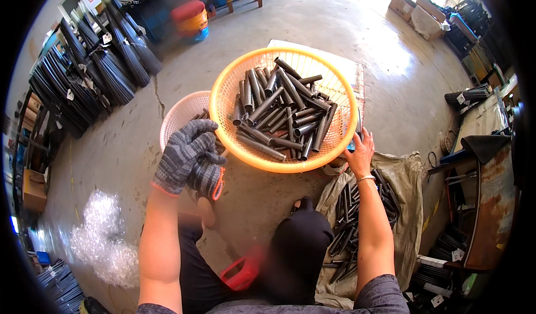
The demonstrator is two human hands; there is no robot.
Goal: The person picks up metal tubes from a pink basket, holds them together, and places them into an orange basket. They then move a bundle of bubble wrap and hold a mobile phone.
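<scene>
My left hand [180, 156] wears a grey striped knit glove and is closed on a second grey knit glove [206, 179] with an orange cuff, left of the orange basket [343, 155]. Short dark metal tubes [290, 102] lie heaped at all angles inside that basket. At its right rim is my bare right hand [363, 151], a bracelet on the wrist. Thumb and fingers curl about a small dark and blue object [351, 145], partly hidden and too small to name. A pale pink basket [176, 116], with some tubes inside, stands partly behind the orange one.
By my right leg, a tan sack [410, 185] lies spread with more dark tubes [346, 224]. A red plastic stool [243, 272] is beneath me. Crumpled clear plastic [103, 238] lies at left, below bundled long rods [95, 63]. A worktable [491, 202] stands at right.
</scene>
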